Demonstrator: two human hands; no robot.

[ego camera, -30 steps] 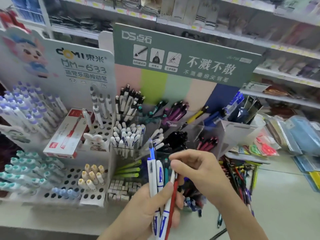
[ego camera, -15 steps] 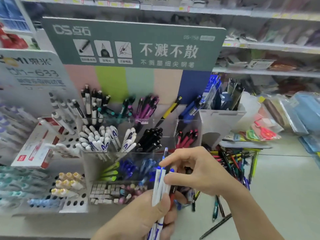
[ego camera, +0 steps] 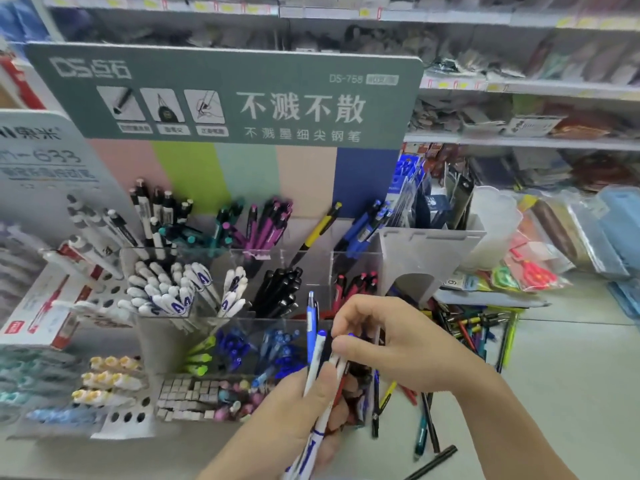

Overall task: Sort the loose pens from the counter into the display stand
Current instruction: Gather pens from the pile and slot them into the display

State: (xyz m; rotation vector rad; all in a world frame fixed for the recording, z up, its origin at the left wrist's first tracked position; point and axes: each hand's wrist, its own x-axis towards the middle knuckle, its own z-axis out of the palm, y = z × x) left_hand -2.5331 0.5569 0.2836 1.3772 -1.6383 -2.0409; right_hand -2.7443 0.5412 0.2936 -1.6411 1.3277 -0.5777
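My left hand [ego camera: 294, 417] grips a bundle of pens [ego camera: 317, 362], white and blue ones with a red one among them, held upright in front of the display stand [ego camera: 166, 337]. My right hand [ego camera: 391, 344] pinches the top of one white pen in that bundle with thumb and forefinger. The stand's clear compartments hold sorted white, black, red, purple, teal and blue pens. A heap of loose pens [ego camera: 467, 327] lies on the counter to the right, and more loose pens [ego camera: 422, 427] lie just under my right wrist.
A green sign board [ego camera: 225, 95] rises behind the stand. A second pen display [ego camera: 52, 296] with a red and white box stands at the left. A grey card holder [ego camera: 429, 251] and packaged goods [ego camera: 533, 271] sit at the right, with shop shelves behind.
The camera has swung right and closer to the stand. My hands stay together on the bundle, and my right fingers have shifted along the tops of the pens.
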